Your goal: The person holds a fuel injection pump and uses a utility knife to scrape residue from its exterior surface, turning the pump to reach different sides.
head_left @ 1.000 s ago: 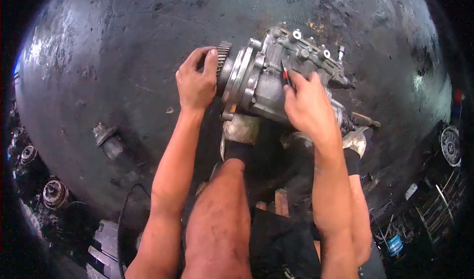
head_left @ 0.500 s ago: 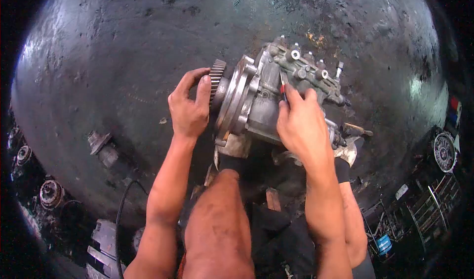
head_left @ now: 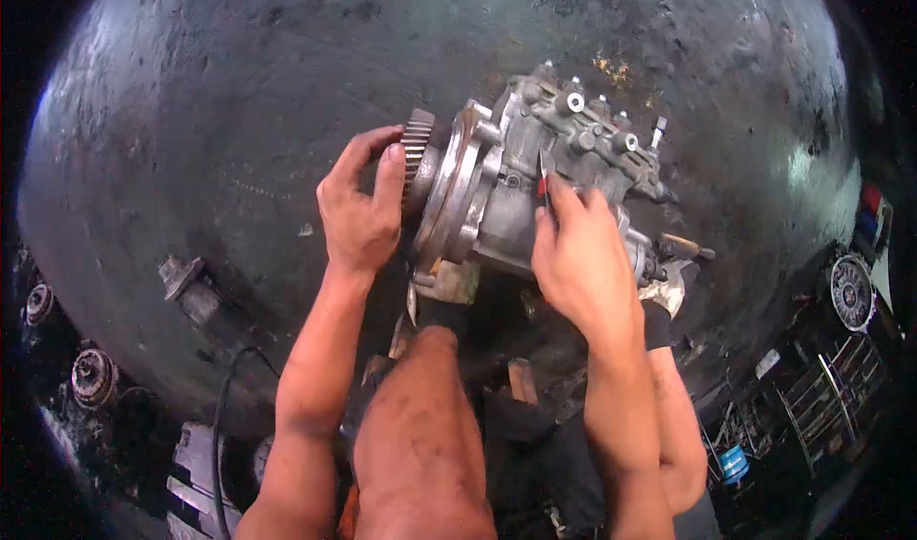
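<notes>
A grey metal pump-like assembly lies at the centre, with a round flange and a toothed gear at its left end. My left hand grips that gear, fingers on its far side and thumb along the near teeth. In my right hand is a small tool with a red part and a thin metal blade. Its tip points up at the side of the metal body, just below the row of fittings. Whether the tip touches the metal I cannot tell.
A cylindrical metal part lies on the dark floor at the left. Round metal parts stand at the lower left, and a spoked disc at the right. A blue can is at the lower right. My bent leg is below the assembly.
The view has shifted slightly. My left hand still holds the gear, and the small tool in my right hand now stands more upright, with more of its blade showing.
</notes>
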Demonstrator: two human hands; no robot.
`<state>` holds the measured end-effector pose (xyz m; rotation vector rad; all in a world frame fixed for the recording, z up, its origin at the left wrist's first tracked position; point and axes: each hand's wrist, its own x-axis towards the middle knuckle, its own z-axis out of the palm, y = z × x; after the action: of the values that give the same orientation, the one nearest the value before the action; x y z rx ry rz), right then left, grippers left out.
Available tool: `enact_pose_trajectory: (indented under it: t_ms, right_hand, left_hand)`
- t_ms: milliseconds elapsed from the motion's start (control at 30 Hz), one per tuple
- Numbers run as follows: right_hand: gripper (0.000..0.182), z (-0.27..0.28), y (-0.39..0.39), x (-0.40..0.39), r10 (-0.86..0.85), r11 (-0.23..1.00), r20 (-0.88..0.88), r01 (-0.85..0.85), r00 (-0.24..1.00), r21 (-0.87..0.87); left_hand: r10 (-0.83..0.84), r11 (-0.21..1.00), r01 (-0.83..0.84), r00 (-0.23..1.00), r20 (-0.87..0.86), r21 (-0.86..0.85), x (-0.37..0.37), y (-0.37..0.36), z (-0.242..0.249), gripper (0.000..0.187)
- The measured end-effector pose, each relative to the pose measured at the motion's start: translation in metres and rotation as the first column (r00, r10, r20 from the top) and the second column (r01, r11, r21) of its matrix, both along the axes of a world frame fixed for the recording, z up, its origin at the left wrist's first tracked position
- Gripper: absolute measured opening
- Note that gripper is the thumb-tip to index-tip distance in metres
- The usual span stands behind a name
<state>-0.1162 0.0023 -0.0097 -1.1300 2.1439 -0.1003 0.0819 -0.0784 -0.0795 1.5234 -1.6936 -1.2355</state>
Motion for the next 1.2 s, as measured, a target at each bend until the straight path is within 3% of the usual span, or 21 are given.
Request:
enact_pose_trajectory:
  t_ms: [133,233,300,400,467,500,533,633,733,800,867,1100,1200]
  right_hand:
    - [0.037,0.001,-0.001,-0.004,-0.021,0.999,0.034,0.02,0.999,0.03]
    - [0.039,0.006,0.01,-0.003,-0.007,1.0,0.041,0.007,0.999,0.016]
    - [0.039,0.007,0.015,-0.007,-0.004,0.999,0.057,0.002,0.998,0.042]
    - [0.044,0.014,0.011,-0.019,-0.022,1.0,0.015,0.022,1.0,-0.016]
    - [0.05,0.026,0.023,-0.021,-0.1,0.982,-0.021,0.095,0.995,-0.166]
    - [0.052,0.027,0.029,-0.025,0.004,0.97,-0.052,-0.017,0.999,-0.242]
    - [0.052,0.027,0.032,-0.025,0.005,0.97,-0.055,-0.018,0.998,-0.242]
    - [0.054,0.022,0.033,-0.016,0.089,0.996,-0.134,-0.089,0.987,0.006]
    - [0.052,0.01,0.032,-0.01,0.179,0.983,-0.165,-0.17,0.97,0.069]
    - [0.049,0.008,0.032,-0.009,0.255,0.967,-0.22,-0.251,0.941,0.047]
    - [0.048,0.009,0.027,-0.011,0.273,0.958,-0.156,-0.254,0.949,0.132]
    - [0.051,-0.005,0.02,-0.026,0.37,0.928,-0.21,-0.352,0.905,0.12]
    - [0.052,-0.005,0.022,-0.03,0.429,0.903,-0.192,-0.411,0.883,0.126]
  left_hand:
    - [0.016,0.999,-0.014,0.999,-0.038,0.047,0.0,0.0,0.0,0.024]
    - [-0.01,1.0,0.01,0.999,0.033,-0.002,0.0,-0.002,0.0,0.024]
    - [0.031,0.996,-0.027,0.999,-0.038,0.087,0.001,0.002,-0.003,0.024]
    - [0.001,0.999,-0.001,1.0,-0.01,0.032,0.001,0.0,-0.002,0.025]
    - [0.01,1.0,-0.01,1.0,-0.01,0.02,0.002,0.0,-0.004,0.025]
    - [0.002,1.0,-0.002,1.0,-0.017,0.009,0.003,0.001,-0.004,0.025]
    - [0.003,1.0,-0.003,1.0,-0.021,0.009,0.002,0.001,-0.004,0.025]
    - [0.036,0.995,-0.029,0.997,-0.074,0.093,0.0,0.002,-0.002,0.025]
    - [0.017,0.998,-0.014,0.999,-0.048,0.069,0.003,0.001,-0.001,0.024]
    - [-0.016,1.0,0.016,0.999,-0.033,-0.009,0.003,0.0,-0.005,0.024]
    - [-0.006,1.0,0.006,0.999,-0.047,0.009,0.003,0.002,-0.007,0.024]
    - [0.032,0.995,-0.025,0.997,-0.072,0.098,0.0,0.001,-0.001,0.024]
    - [0.014,0.999,-0.012,0.999,-0.048,0.041,0.001,0.001,-0.004,0.024]
